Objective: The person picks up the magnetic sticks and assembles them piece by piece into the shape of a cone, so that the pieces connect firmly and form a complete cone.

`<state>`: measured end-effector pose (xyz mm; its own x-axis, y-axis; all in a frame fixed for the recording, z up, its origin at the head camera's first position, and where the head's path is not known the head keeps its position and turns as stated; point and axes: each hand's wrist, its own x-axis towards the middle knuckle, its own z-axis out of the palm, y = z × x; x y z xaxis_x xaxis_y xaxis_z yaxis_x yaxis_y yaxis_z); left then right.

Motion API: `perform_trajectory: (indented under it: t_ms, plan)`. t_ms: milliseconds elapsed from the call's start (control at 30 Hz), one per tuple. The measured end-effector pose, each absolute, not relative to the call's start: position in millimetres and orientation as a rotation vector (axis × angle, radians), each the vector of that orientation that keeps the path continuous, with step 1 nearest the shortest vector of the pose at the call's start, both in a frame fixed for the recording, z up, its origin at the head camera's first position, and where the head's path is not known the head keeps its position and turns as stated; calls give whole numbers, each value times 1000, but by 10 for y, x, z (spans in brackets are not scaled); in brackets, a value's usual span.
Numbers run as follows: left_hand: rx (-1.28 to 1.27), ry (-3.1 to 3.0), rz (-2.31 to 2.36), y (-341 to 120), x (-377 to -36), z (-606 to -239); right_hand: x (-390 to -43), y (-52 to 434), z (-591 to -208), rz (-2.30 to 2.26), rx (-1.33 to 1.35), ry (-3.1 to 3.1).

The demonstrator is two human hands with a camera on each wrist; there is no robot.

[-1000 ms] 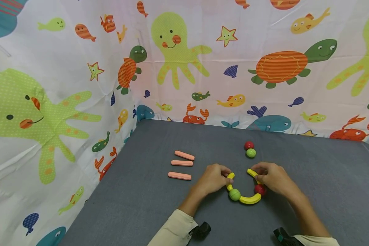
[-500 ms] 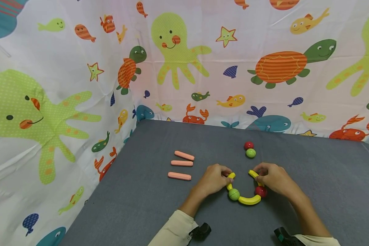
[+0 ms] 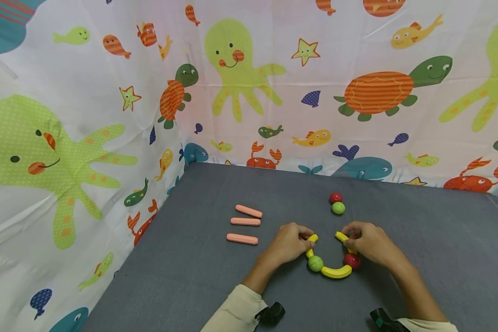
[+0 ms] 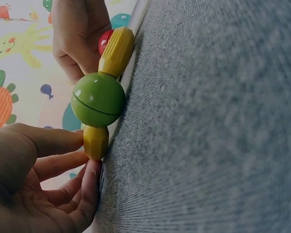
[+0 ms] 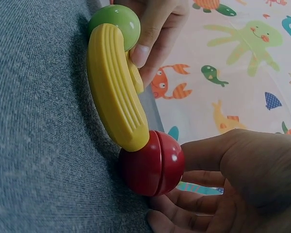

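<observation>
1. Head view: little has changed; left hand [image 3: 288,242] and right hand [image 3: 367,242] still pinch the end curves of the yellow chain [image 3: 334,271] on the worktop [image 3: 419,240]. Three pink sticks [image 3: 246,221], two loose balls [image 3: 337,203].
2. Left wrist: fingers pinch the yellow end below the green ball [image 4: 98,99].
3. Right wrist: the red ball [image 5: 153,162] joins two curves; the fingers curl behind it.

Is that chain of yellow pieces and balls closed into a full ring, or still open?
Open. The chain forms a U on the grey table; its two yellow ends, pinched by the left hand and right hand, stand apart.
</observation>
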<state>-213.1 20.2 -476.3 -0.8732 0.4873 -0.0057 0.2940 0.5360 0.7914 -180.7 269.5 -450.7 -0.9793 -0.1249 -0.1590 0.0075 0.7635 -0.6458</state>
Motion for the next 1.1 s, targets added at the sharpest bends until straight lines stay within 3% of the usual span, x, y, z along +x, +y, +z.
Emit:
perform_trajectory:
  t_ms: [533,833,1100]
  plan:
    - [735,2592,1334,226,-2161,-4742,-1816,2703,-4550,-1029,-76,2762]
    - [882,2557,1475,451,-2411,-4646,-1794,2708,-4565,-1041,-53,2747]
    - [834,2480,1615,652,-2693,-4592,-1810,2719,-4567,-1058,-73,2734]
